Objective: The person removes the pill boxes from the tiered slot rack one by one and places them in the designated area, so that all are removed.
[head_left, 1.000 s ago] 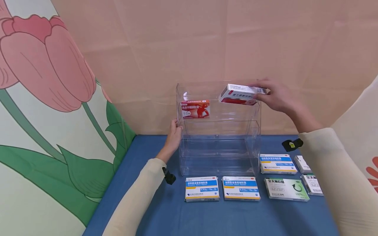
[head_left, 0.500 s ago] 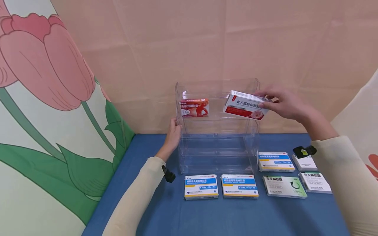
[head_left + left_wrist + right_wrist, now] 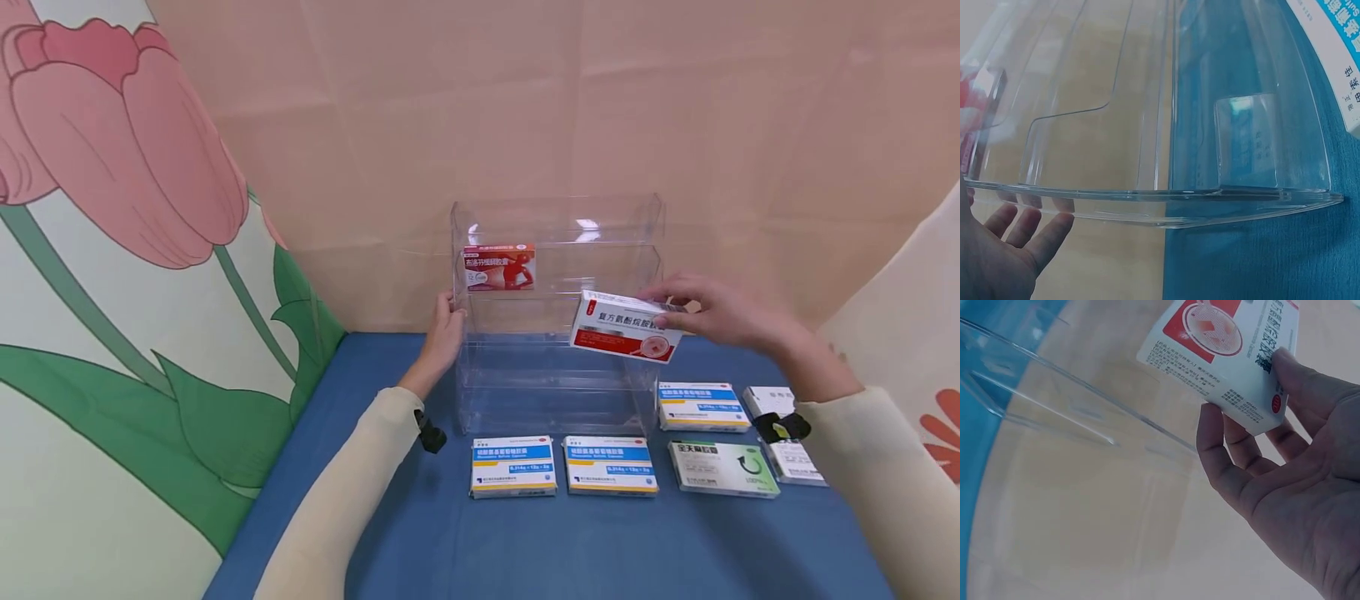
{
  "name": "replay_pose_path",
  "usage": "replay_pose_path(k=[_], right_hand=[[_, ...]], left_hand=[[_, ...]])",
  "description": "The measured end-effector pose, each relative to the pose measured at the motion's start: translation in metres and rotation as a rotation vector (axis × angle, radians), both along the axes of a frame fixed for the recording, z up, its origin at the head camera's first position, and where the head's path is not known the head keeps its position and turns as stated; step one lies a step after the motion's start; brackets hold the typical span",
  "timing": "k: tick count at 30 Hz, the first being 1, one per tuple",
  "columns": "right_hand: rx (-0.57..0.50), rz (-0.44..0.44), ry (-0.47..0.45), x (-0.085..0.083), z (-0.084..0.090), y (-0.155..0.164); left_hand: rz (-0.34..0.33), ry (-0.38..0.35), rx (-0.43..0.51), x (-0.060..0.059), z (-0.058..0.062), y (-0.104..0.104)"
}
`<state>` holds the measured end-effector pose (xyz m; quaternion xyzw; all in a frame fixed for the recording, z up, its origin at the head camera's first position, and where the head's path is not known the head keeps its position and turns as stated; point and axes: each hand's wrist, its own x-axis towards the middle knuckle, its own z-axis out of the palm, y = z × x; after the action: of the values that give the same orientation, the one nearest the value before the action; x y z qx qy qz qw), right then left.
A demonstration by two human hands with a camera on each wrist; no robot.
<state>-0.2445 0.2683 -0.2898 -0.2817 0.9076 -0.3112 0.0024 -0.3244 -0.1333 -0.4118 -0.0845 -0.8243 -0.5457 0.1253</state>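
Observation:
A clear plastic tiered rack (image 3: 555,227) stands on the blue table. My left hand (image 3: 442,337) rests against its left side; in the left wrist view the fingers (image 3: 1041,240) are fairly straight and touch the side wall. My right hand (image 3: 708,312) pinches a white-and-red medicine box (image 3: 626,329) by its right end, thumb on the printed face. That box is tilted and held in front of the rack's middle tiers. The right wrist view shows the fingers supporting the box (image 3: 1222,381) from beneath. An orange-red medicine box (image 3: 500,268) stands at the left of an upper tier.
Two blue-and-white medicine boxes (image 3: 513,467) lie before the rack, and a third blue-and-white box (image 3: 702,407) lies at its right. Beside these are a green-and-white box (image 3: 723,468) and white boxes (image 3: 798,461) partly hidden by the right sleeve. Cloth hangs behind.
My right hand has lowered the white-and-red medicine box from the upper tier to in front of the middle tiers, turning its printed face forward. The left hand stays at the rack's side.

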Motion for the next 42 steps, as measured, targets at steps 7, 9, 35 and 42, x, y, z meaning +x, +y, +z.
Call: replay_pose_path(k=[7,9,35,42], right_hand=[[-0.039,0.032,-0.084,0.008,-0.03,-0.009],[-0.031,0.036,-0.087,0.01,-0.038,-0.013],[-0.088,0.131,-0.37,0.032,-0.118,-0.065],[-0.12,0.138,-0.474,0.036,-0.133,-0.079]], left_hand=[[-0.011,-0.016,-0.013,0.001,0.002,0.002],[-0.019,-0.007,-0.003,0.0,0.002,0.001],[-0.03,0.012,0.0,-0.002,0.0,0.0],[-0.035,0.0,-0.004,-0.002,0.001,-0.001]])
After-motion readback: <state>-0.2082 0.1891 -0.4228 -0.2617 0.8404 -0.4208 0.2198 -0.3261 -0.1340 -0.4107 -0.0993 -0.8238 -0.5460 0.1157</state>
